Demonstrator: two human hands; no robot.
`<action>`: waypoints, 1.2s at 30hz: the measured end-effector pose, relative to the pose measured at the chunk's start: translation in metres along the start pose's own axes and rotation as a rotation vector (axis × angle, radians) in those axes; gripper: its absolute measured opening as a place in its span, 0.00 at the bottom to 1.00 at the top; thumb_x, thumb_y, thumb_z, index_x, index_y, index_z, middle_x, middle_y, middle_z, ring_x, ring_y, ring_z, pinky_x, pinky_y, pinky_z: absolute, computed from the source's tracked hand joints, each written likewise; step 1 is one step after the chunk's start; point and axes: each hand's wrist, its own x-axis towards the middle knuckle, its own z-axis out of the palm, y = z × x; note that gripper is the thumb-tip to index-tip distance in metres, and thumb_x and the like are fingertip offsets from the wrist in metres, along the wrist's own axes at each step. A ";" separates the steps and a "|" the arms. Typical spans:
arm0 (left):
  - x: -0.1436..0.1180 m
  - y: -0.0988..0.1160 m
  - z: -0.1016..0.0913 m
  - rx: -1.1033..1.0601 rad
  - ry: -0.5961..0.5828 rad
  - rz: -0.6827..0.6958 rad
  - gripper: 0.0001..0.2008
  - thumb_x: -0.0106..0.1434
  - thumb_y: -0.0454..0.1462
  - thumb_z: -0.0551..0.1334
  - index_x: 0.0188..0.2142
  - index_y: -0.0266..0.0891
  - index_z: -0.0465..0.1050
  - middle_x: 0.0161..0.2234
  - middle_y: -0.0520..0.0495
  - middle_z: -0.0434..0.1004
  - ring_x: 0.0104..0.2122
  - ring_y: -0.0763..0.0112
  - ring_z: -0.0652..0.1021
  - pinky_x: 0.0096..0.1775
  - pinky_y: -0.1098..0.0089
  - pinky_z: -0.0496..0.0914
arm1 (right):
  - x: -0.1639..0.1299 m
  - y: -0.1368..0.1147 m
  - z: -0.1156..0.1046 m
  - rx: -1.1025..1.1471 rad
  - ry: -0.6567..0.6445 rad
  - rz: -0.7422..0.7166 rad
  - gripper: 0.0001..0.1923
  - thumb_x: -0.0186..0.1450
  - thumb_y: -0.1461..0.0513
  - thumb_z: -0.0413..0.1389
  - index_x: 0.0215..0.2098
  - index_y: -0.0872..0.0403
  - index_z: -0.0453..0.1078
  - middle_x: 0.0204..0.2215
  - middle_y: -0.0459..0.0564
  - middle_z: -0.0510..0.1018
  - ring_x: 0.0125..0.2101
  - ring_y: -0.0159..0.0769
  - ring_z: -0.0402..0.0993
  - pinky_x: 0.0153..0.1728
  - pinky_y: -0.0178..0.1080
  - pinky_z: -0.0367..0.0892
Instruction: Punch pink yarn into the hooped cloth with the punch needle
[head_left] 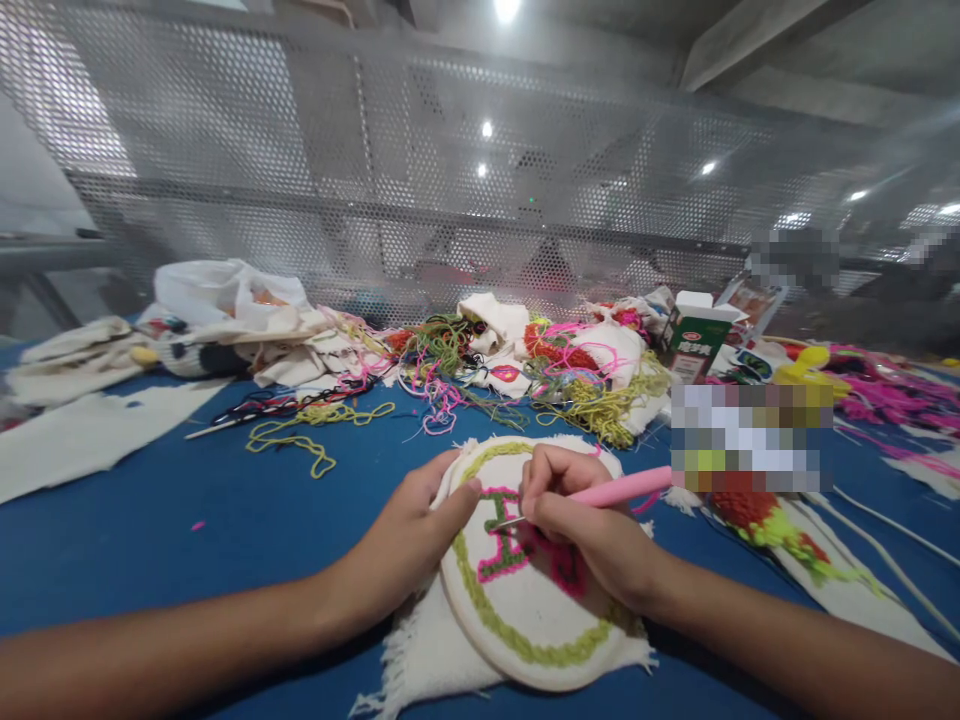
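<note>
My left hand (424, 515) grips the upper left rim of a round embroidery hoop (547, 684), thumb on the cloth and fingers hidden behind it. White fabric (435, 640) with frayed edges is stretched in the hoop. An olive-green yarn ring (480, 610) runs just inside the rim, around a letter-like shape (502, 540) in pink and dark green. In my right hand (589, 530) is a punch needle (626, 486) with a pink handle, pinched near its metal shaft. Its tip touches or nearly touches the green part. My right hand partly covers another pink shape (564, 570).
Tangled yarn and cloth scraps (450, 350) heap along the back of the blue table (225, 540). A green-and-white box (694, 335) stands behind, right of centre. A perforated metal screen (420, 170) rises beyond. At right lies a red-and-lime tufted piece (757, 510).
</note>
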 end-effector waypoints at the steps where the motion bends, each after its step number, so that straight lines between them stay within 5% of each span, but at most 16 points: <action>1: 0.000 0.000 0.000 -0.003 0.001 0.001 0.15 0.60 0.40 0.55 0.44 0.35 0.65 0.37 0.47 0.75 0.32 0.70 0.73 0.33 0.73 0.67 | 0.000 0.001 0.000 0.000 0.002 -0.005 0.07 0.50 0.69 0.52 0.18 0.55 0.58 0.15 0.39 0.64 0.16 0.22 0.58 0.19 0.29 0.57; 18: -0.001 0.001 -0.001 0.021 0.004 0.005 0.15 0.59 0.39 0.55 0.44 0.34 0.65 0.32 0.50 0.73 0.30 0.71 0.72 0.30 0.74 0.67 | -0.001 0.001 -0.001 -0.144 -0.034 -0.051 0.07 0.51 0.68 0.53 0.19 0.55 0.58 0.19 0.41 0.65 0.21 0.27 0.65 0.23 0.32 0.60; 29: 0.000 0.002 -0.001 0.168 0.021 0.091 0.16 0.60 0.40 0.53 0.45 0.34 0.66 0.42 0.46 0.75 0.39 0.65 0.73 0.40 0.71 0.66 | -0.002 0.002 0.000 -0.532 -0.121 -0.069 0.07 0.54 0.65 0.51 0.21 0.54 0.56 0.19 0.42 0.65 0.21 0.26 0.60 0.21 0.30 0.55; 33: 0.001 0.002 -0.001 0.232 0.038 0.143 0.14 0.61 0.38 0.52 0.44 0.34 0.67 0.42 0.47 0.75 0.40 0.66 0.73 0.44 0.71 0.64 | -0.004 -0.003 0.005 -0.782 -0.214 -0.225 0.06 0.55 0.63 0.53 0.22 0.55 0.61 0.21 0.43 0.67 0.22 0.25 0.58 0.23 0.30 0.54; 36: 0.000 0.002 -0.001 0.244 0.038 0.149 0.13 0.61 0.39 0.52 0.42 0.35 0.67 0.41 0.47 0.75 0.39 0.66 0.73 0.43 0.70 0.64 | -0.003 -0.005 0.007 -0.696 -0.203 -0.138 0.06 0.54 0.64 0.53 0.21 0.55 0.60 0.20 0.42 0.66 0.21 0.25 0.58 0.22 0.30 0.55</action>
